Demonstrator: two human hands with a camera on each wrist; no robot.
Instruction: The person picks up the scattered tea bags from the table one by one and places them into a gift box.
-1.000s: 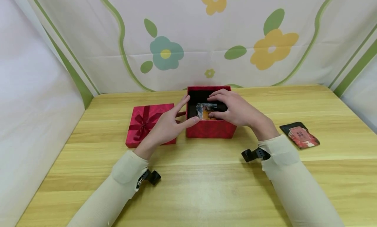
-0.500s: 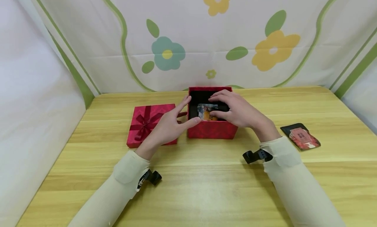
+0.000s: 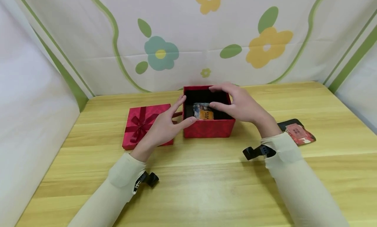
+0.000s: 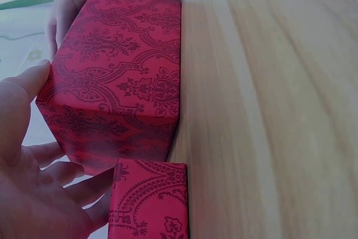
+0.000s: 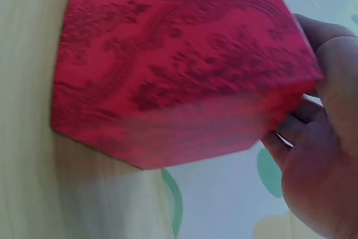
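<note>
A red patterned gift box (image 3: pixel 207 129) with a black inside stands uncovered at the back middle of the table. Inside it lies a small blue and orange printed packet (image 3: pixel 204 112). My left hand (image 3: pixel 165 125) rests at the box's left side, fingers straight along the wall and thumb at the front rim. Over the box's right part, my right hand (image 3: pixel 240 104) spreads its thumb and fingers apart with nothing between them. In the right wrist view, that hand (image 5: pixel 319 155) is beside the box's rim. The red lid (image 3: pixel 132 120) with its ribbon bow sits left of the box, partly behind my left hand.
A black packet with a red and pink print (image 3: pixel 297 132) lies on the right of the wooden table (image 3: pixel 200 181), partly behind my right wrist. A white curtain (image 3: pixel 194 37) with printed flowers hangs right behind the table's back edge.
My right hand has let go of the packet and risen to the right, fingers widening. The packet now shows in full inside the box. My left hand keeps its place; the view shifts slightly.
</note>
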